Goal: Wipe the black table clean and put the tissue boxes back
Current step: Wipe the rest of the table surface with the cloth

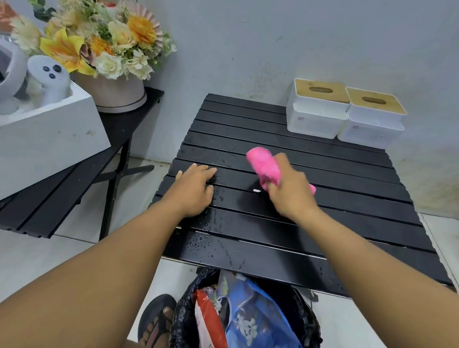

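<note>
The black slatted table (344, 182) stands in front of me, wet with water drops near its front left. My right hand (289, 189) grips a rolled pink cloth (264, 164) over the middle of the table. A small white scrap (256, 190) lies on a slat just left of that hand. My left hand (194, 187) rests flat on the left part of the table, fingers spread. Two white tissue boxes with wooden lids, the left tissue box (318, 108) and the right tissue box (373, 117), stand side by side at the table's far right corner.
A black bin bag (185, 320) full of wrappers stands below the table's front edge, beside my sandalled foot (155, 318). To the left, a second black table (43, 215) bears a white box (35, 138) and a flower pot (114, 92). A grey wall is behind.
</note>
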`<state>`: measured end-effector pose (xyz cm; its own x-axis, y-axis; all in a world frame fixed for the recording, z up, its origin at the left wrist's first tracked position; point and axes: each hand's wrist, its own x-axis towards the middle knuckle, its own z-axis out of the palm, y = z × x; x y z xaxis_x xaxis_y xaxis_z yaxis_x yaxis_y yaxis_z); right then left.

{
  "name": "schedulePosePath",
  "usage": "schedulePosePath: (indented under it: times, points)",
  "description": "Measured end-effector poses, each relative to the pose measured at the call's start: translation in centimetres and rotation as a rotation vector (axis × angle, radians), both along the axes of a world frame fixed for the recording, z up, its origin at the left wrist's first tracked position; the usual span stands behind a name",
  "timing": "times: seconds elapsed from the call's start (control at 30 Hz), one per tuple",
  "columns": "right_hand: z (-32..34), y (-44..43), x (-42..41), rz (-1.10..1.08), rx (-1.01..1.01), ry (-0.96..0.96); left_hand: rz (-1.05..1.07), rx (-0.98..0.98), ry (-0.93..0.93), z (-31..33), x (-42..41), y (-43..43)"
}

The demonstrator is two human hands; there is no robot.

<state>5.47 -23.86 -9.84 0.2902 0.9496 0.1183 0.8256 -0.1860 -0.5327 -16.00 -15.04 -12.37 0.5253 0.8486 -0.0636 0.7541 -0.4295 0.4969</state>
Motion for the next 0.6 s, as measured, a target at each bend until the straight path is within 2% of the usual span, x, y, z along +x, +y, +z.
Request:
schedulePosePath:
  times: [0.07, 0.17, 0.33, 0.47, 0.6]
  points:
    - [-0.2, -0.3, -0.7, 0.195, -0.099, -0.122, -0.001, 0.000, 0.008, 0.0, 0.0, 0.0]
    - [1.4, -1.7, -0.3, 0.344, -0.204, 0.071, -0.007, -0.005, 0.009, 0.0, -0.1, 0.0]
    - [3.0, -4.5, -0.5, 0.447, -0.291, 0.285, -0.010, -0.004, 0.014, 0.3, 0.0, -0.2]
    - [2.7, -7.4, -0.8, 0.549, -0.380, 0.237, -0.008, -0.007, 0.010, 0.3, -0.1, -0.2]
    - [5.2, -7.6, -0.7, 0.536, -0.293, 0.285, -0.007, -0.009, 0.009, 0.2, -0.1, -0.2]
